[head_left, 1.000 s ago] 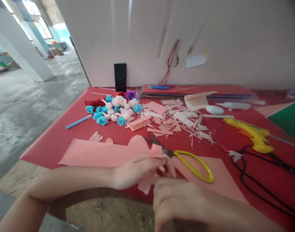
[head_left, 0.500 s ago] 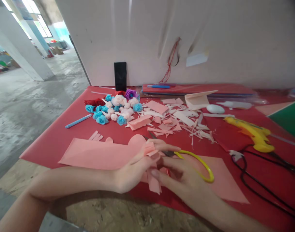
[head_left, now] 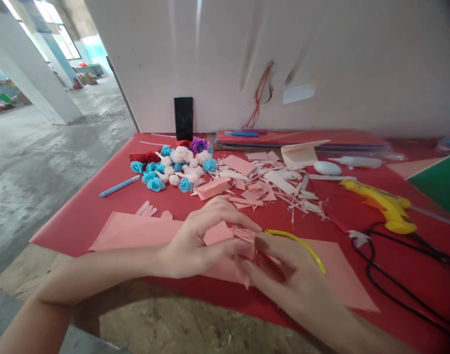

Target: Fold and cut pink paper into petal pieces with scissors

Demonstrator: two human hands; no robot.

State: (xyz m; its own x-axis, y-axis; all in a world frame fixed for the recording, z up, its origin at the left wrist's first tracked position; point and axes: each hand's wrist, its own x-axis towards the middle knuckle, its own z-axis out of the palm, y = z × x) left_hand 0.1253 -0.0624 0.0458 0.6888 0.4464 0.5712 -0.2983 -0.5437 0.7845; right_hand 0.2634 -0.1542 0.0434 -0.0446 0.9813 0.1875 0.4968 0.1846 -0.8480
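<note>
Both hands work a folded strip of pink paper above the front of a red-covered bench. The left hand, fingers arched, pinches it between thumb and fingertips; the right hand grips its other side. A second ago the right hand was apart from the paper, below it; half a second later it had joined, with loose ends hanging lower than now. The piece now shows layered edges at the top, suggesting a firmer, two-handed hold on the folds. The right hand partly hides the yellow-handled scissors, lying over a pink sheet. Beyond are paper roses, paper scraps and a yellow glue gun.
</note>
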